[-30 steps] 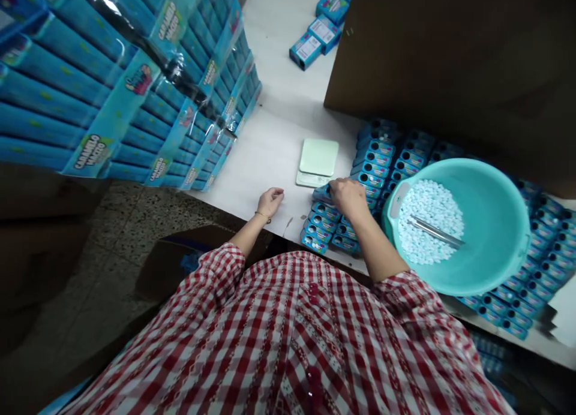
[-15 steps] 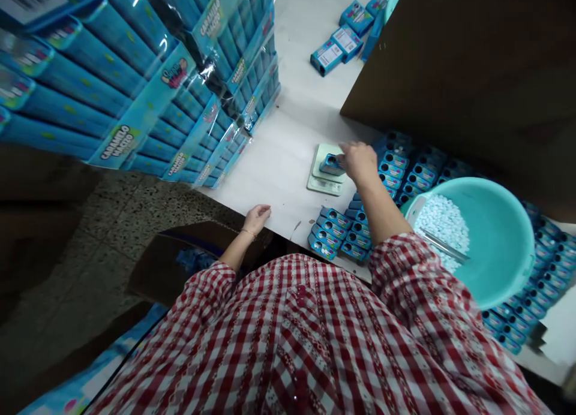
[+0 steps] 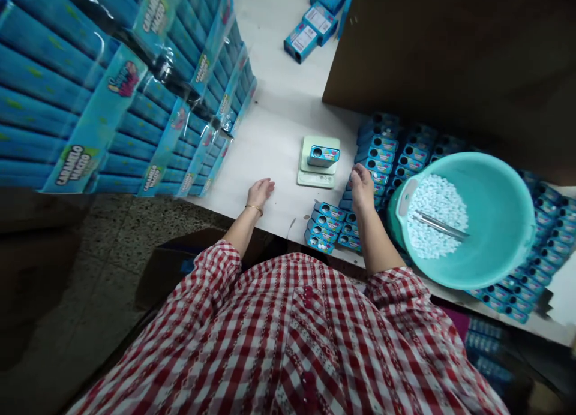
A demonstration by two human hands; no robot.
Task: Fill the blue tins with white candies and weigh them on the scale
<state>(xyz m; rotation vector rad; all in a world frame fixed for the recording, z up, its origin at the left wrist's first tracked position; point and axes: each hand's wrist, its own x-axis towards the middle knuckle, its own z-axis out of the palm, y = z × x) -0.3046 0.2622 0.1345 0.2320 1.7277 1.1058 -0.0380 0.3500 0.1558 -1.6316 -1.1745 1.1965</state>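
A small blue candy box (image 3: pixel 324 156) with a round hole in its end stands alone on the pale green scale (image 3: pixel 316 180). Just right of the scale, my right hand (image 3: pixel 362 186) hovers at the rows of blue boxes (image 3: pixel 378 155), its fingers loosely bent and nothing visible in them. Over the white table's front edge is my left hand (image 3: pixel 260 193), empty, its fingers stretched out to the right. A shorter group of boxes (image 3: pixel 324 226) lies between my hands near that edge; white candies show in the front one.
At the right, a turquoise tub (image 3: pixel 495 223) holds white candies (image 3: pixel 434 214) and a metal scoop (image 3: pixel 441 225). Plastic-wrapped stacks of blue packs (image 3: pixel 112 127) rise at the left. A large brown cardboard panel (image 3: pixel 450 55) stands behind the tub. Loose boxes (image 3: pixel 301 41) lie farther back.
My right hand has let go of the box on the scale and drawn back toward the rows of boxes. My left hand stays near the table edge, fingers straighter. The view has shifted.
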